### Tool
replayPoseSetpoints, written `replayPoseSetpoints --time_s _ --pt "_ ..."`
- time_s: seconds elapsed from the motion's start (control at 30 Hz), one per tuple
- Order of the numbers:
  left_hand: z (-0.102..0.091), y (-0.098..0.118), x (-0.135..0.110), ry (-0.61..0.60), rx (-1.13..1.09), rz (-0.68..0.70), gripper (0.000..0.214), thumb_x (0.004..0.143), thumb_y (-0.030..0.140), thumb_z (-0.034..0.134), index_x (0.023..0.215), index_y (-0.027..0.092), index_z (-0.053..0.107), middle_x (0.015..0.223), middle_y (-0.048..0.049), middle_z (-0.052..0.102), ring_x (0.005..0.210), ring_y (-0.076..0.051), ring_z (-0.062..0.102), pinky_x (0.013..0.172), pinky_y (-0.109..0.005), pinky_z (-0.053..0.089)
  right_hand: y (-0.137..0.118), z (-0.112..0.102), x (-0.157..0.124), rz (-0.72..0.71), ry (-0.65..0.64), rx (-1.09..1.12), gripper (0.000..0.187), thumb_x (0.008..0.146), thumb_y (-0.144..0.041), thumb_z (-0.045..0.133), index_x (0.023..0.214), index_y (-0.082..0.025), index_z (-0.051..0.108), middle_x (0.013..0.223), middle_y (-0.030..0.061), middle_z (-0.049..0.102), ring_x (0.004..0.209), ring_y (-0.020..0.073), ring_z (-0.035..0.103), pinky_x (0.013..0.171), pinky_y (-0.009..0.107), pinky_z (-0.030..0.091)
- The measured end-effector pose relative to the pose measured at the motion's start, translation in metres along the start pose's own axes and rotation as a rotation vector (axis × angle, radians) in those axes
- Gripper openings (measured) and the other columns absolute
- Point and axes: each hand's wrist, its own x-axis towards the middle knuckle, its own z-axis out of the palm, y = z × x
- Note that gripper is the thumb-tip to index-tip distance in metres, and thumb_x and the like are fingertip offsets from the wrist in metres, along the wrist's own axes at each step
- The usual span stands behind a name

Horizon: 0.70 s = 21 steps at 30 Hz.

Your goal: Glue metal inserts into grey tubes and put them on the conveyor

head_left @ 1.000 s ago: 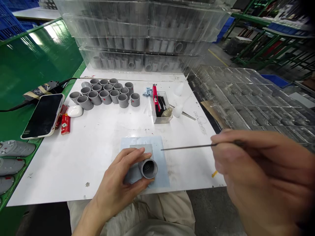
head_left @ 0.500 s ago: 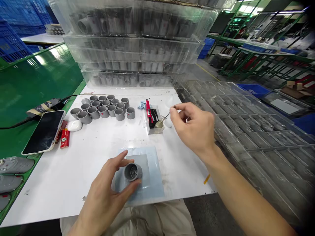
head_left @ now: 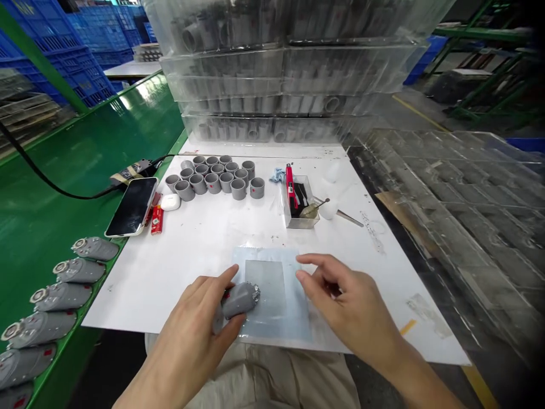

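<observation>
My left hand [head_left: 198, 321] is closed around a grey cylindrical housing [head_left: 239, 300], thumb on the near side and fingers on the far side. The housing lies tilted, its metal-studded end towards the right, over the left part of a light blue mat [head_left: 298, 307] with a grey centre pad [head_left: 266, 287]. To the right of the mat's middle is my right hand [head_left: 340, 289], holding nothing; a small gap shows between thumb and index finger, and the other fingers are curled. A thin dark-tipped stick [head_left: 320, 204] leans out of a small clear box [head_left: 301, 222].
Several grey rings [head_left: 213, 183] stand at the back left. Near them are a phone [head_left: 133, 207], a white case [head_left: 170, 201] and a red packet [head_left: 156, 220]. Tweezers [head_left: 349, 218] lie right of the box. Grey housings [head_left: 62, 295] line the green ledge; clear bins [head_left: 272, 76] rise behind.
My right hand has let go of the stick and moved down towards the mat. In my left hand, the housing has tipped from upright onto its side. The view has swung left.
</observation>
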Motion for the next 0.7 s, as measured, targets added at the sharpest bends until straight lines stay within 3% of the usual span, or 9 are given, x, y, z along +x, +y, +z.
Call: replayPoseSetpoints --time_s 0.07,0.17,0.33,0.43,0.7 --pt "-0.001 0.002 0.000 -0.017 -0.031 0.011 0.063 0.100 0.025 0.065 0.158 0.040 0.046 0.117 -0.0071 0.071 0.107 -0.031 0.069 0.087 -0.050 0.064 0.005 0.011 -0.004 0.017 -0.046 0.023 0.025 0.103 -0.043 0.064 0.112 -0.022 0.075 0.060 -0.0056 0.057 0.050 0.0137 0.052 0.050 0.026 0.048" --pt "-0.003 0.005 -0.005 0.011 -0.181 -0.065 0.057 0.100 0.031 0.068 0.154 0.043 0.054 0.120 -0.0061 0.072 0.103 -0.028 0.070 0.088 -0.045 0.066 0.013 0.021 -0.008 0.024 0.004 0.063 0.029 0.102 -0.047 0.064 0.107 -0.022 0.077 0.057 -0.0058 0.053 0.049 0.0141 0.050 0.047 0.027 0.046" --pt "-0.004 0.012 -0.025 0.137 -0.895 -0.336 0.049 0.096 0.042 0.080 0.143 0.040 0.068 0.128 -0.0058 0.077 0.118 -0.027 0.073 0.102 -0.040 0.063 0.020 0.025 -0.014 0.058 0.092 0.049 0.028 0.101 -0.050 0.066 0.106 -0.025 0.078 0.058 -0.0052 0.055 0.050 0.0151 0.052 0.049 0.027 0.047" --pt "-0.004 0.016 -0.032 0.182 -1.208 -0.388 0.047 0.093 0.038 0.085 0.138 0.035 0.073 0.128 -0.0077 0.079 0.119 -0.028 0.076 0.105 -0.041 0.061 0.024 0.024 -0.015 0.072 0.104 -0.015 0.027 0.100 -0.052 0.067 0.108 -0.028 0.077 0.060 -0.0053 0.059 0.051 0.0152 0.055 0.051 0.026 0.049" --pt "-0.005 0.009 -0.048 0.282 -1.323 -0.285 0.042 0.095 0.033 0.082 0.136 0.032 0.074 0.120 -0.0089 0.081 0.112 -0.025 0.078 0.097 -0.035 0.063 0.043 0.019 -0.010 -0.072 0.076 -0.155 0.024 0.097 -0.048 0.070 0.110 -0.030 0.079 0.064 -0.0044 0.069 0.046 0.0170 0.067 0.043 0.024 0.054"
